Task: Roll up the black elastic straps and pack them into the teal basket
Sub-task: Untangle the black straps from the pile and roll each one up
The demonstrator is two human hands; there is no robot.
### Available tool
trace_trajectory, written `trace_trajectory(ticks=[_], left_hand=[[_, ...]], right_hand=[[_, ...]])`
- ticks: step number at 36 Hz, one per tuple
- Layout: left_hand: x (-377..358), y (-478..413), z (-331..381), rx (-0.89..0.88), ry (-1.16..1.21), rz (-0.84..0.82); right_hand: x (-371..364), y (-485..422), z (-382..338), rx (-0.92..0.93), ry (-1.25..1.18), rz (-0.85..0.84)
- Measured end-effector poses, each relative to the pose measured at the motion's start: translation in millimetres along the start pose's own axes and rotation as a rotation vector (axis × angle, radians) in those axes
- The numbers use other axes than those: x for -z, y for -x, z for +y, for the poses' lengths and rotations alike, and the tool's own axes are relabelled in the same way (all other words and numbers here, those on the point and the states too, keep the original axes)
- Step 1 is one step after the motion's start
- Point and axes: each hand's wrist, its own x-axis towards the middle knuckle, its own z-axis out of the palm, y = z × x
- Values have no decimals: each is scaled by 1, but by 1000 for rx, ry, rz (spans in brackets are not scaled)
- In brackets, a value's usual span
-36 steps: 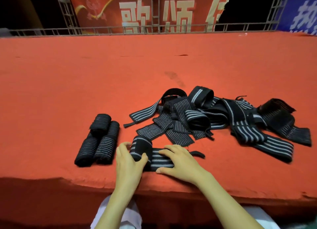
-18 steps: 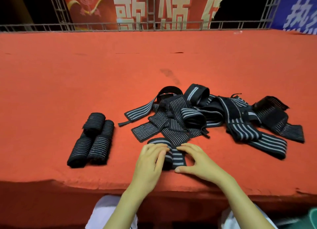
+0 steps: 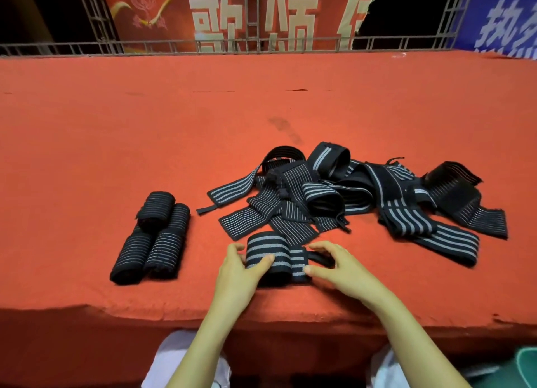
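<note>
At the near edge of the red table (image 3: 116,132), two bare hands are on one half-rolled strap (image 3: 266,249). It is black with grey stripes. The left hand (image 3: 236,271) grips the fat rolled part, with the thumb across the front and the fingers curled round the back. The flat end of the same strap sticks out to the right. The right hand (image 3: 341,267) is arched over that end with its fingers bent. Its thumb touches the stripy edge. It looks like the fingertips pinch the thin black tip, but the hand hides that spot, so I cannot be sure.

Just behind the hands lies a pile of loose straps (image 3: 343,195), all tangled and lying over each other. It spreads out to the right. To the left, apart from the pile, are the rolled straps (image 3: 154,242). They lie side by side and touch, and one sits on top at the back.

A bit of the teal basket (image 3: 526,364) shows in the bottom right corner, lower than the table top. No strap can be seen in it.

White trousers (image 3: 174,355) show under the arms. Past the far edge of the table are a metal rail (image 3: 174,46), a red banner (image 3: 220,12) with big pale letters and a blue banner (image 3: 499,18).
</note>
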Motion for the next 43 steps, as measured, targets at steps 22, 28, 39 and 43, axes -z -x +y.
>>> trace_trajectory(ticks=[22, 28, 39, 43], left_hand=[[-71, 16, 49, -481, 11, -151], [-73, 8, 42, 1, 123, -272], [-84, 12, 49, -354, 368, -316], [-93, 12, 40, -409, 297, -378]], right_hand=[[58, 8, 9, -217, -309, 85], [55, 13, 8, -252, -447, 30], [64, 24, 24, 99, -540, 128], [53, 27, 43, 100, -452, 74]])
